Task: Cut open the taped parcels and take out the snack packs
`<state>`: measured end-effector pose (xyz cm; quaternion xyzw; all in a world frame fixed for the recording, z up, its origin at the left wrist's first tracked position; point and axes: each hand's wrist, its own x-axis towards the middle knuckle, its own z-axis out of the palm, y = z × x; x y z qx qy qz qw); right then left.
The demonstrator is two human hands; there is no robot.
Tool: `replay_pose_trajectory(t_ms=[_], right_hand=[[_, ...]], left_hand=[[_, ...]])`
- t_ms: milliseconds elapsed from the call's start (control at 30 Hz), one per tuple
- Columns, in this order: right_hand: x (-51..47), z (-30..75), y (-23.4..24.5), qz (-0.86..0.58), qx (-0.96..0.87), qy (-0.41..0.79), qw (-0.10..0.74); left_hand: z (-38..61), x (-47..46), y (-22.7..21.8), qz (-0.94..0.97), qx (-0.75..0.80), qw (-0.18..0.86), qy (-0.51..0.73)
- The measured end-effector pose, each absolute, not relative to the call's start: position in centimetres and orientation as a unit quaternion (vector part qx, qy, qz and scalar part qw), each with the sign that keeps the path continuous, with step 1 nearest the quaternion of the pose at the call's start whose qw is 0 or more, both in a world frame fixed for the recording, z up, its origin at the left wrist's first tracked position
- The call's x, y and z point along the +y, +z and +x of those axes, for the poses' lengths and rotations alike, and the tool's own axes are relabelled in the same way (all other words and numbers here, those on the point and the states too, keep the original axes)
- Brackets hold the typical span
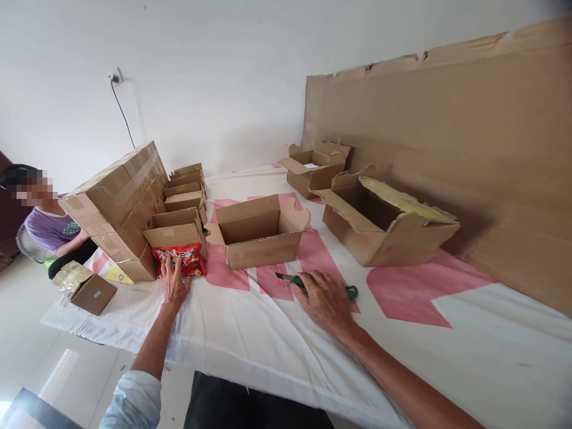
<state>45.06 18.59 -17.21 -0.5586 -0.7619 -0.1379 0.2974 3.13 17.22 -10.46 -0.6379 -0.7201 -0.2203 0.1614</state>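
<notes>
My left hand (173, 281) lies over a shiny red packet (192, 260) with printed characters, fingers spread across its front. The packet is up against the front of an open cardboard box (172, 234). My right hand (325, 301) is closed around a green-handled utility knife (352, 292) low over the table. Its dark blade points left and the handle's end sticks out past my hand on the right. Just beyond the knife stands another open carton (263, 250) with raised flaps; its visible inside shows only bare cardboard.
Taped cartons (111, 196) are stacked at left, beside a row of open boxes (185, 187). Two more open boxes, one large (388, 238), stand at right before a cardboard panel (438, 131). A small box (93, 293) sits near the left edge. A person (53, 226) sits beyond.
</notes>
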Motion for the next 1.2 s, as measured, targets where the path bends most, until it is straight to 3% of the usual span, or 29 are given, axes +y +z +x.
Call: replay_pose_trajectory(t_ms=[300, 767, 1200], right_hand=[[18.2, 45.3, -17.3, -0.550, -0.767, -0.137, 0.300], [19.2, 46.1, -19.8, -0.513, -0.777, -0.189, 0.312], [19.7, 46.4, -20.6, -0.505, -0.781, -0.189, 0.313]], left_hand=[[3.3, 17.0, -9.4, -0.646, -0.737, 0.119, -0.158], [4.0, 13.6, -9.4, -0.658, -0.730, 0.067, -0.173], [0.4, 3.9, -11.0, -0.604, -0.774, 0.049, -0.183]])
